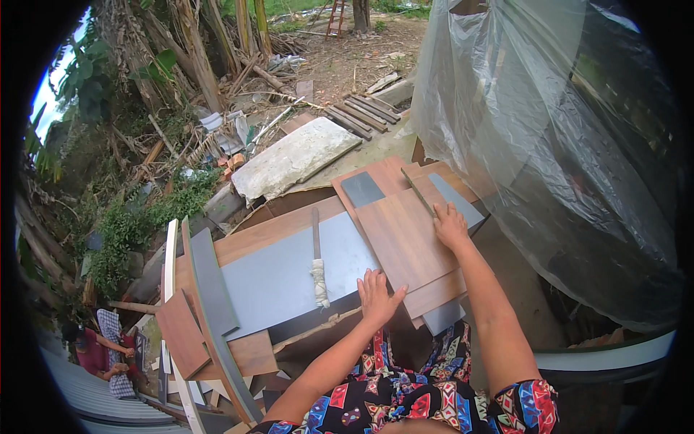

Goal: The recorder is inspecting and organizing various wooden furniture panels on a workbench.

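Observation:
A stack of wood-grain panels (408,239) lies in front of me, its pieces overlapping at different angles. My left hand (379,298) rests at the stack's near left corner with its fingers spread and thumb out. At the stack's right side, my right hand (452,228) has its fingers bent over the end of a narrow wood-grain board (428,189); its grip is partly hidden. Left of the stack is a large grey panel (289,260). On it lies a thin dark bar (316,231) with pale cloth wrapped round its near end.
Long curved strips (210,311) and a reddish-brown board (182,336) lie at the left. Clear plastic sheeting (506,108) hangs at the right. Beyond the panels are a pale slab (293,159) and wooden slats (361,116). Another person (108,354) sits at lower left.

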Available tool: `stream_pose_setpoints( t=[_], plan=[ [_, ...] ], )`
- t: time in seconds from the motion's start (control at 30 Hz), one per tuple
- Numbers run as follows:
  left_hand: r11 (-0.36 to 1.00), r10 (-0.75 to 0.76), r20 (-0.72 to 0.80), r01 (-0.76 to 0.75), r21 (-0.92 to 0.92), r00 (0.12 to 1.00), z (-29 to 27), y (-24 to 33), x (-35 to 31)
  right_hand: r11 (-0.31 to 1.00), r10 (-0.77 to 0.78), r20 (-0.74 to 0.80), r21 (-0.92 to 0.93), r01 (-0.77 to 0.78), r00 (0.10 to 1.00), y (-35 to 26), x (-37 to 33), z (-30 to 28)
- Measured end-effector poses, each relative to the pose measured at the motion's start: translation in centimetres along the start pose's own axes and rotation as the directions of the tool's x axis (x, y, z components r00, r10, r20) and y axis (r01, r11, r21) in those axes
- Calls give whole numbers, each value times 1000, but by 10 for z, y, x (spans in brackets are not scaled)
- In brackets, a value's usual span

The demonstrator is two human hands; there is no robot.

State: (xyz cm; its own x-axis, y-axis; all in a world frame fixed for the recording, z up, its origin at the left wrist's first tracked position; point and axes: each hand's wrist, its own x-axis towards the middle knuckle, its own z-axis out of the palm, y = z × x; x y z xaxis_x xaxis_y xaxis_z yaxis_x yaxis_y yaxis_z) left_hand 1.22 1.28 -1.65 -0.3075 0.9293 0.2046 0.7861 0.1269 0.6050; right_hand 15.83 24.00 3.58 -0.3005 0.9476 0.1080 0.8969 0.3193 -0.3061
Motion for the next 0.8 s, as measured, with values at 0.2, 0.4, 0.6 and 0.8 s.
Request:
stream_pose_setpoints(
  t=[0.2, 0.4, 0.6, 0.8],
  plan=[
    [1000, -1, -9, 1, 13, 1000, -1, 2, 0, 997, -76, -41, -20, 75, 996, 26, -44, -8],
    [1000, -8, 1, 8, 4, 1000, -1, 0, 0, 988, -156, -79, -38, 153, 985, 56, -122, -24],
    [1000, -14, 11, 14, 9, 1000, 1, -3, 1, 985, -175, -92, -28, 173, 980, 63, -144, -28],
    [1000, -11, 2, 11, 20, 1000, -2, -1, 1, 987, -164, -83, -12, 163, 983, 49, -76, -12]
  ],
)
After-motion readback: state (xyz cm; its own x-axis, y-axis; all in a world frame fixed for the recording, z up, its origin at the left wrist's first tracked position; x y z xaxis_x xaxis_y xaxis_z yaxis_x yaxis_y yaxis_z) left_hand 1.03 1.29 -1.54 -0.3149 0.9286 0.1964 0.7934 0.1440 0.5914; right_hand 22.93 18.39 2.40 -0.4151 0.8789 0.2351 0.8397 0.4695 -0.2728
